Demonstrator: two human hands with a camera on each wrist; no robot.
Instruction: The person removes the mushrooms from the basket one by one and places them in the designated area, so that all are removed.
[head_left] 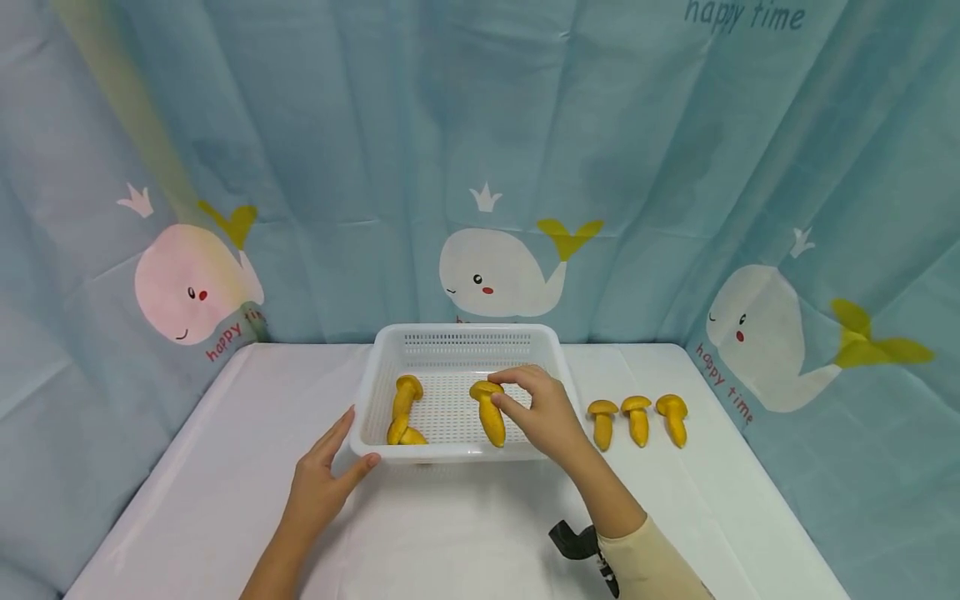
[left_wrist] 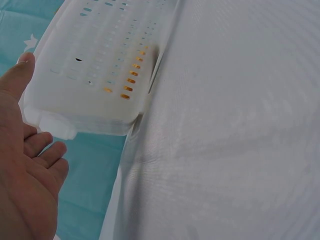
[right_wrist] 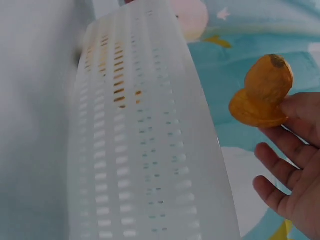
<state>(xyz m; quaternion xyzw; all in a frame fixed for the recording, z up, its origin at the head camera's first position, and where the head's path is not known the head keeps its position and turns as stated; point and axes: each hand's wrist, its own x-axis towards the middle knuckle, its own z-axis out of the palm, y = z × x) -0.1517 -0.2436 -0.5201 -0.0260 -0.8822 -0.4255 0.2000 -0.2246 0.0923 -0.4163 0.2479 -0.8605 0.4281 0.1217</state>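
Note:
A white plastic basket (head_left: 465, 452) with slotted walls stands on the table. My right hand (head_left: 542, 414) pinches a yellow mushroom (head_left: 491, 417) between thumb and fingertips over the basket, its cap up and stem hanging down. In the right wrist view the mushroom (right_wrist: 270, 87) shows its stem end, with a dark spot. My left hand (head_left: 318, 483) rests at the basket's front left corner, thumb against the front rim and fingers along the left side. Inside, at the left, at least two yellow mushrooms (head_left: 402, 404) lie touching, partly hidden by the front wall.
Right of the basket, three yellow mushrooms (head_left: 638, 421) lie in a row, caps away from me. A white cloth covers the table (head_left: 450, 533). Behind it hangs a blue curtain (head_left: 337, 167) with whale prints. A black strap (head_left: 573, 542) is at my right wrist.

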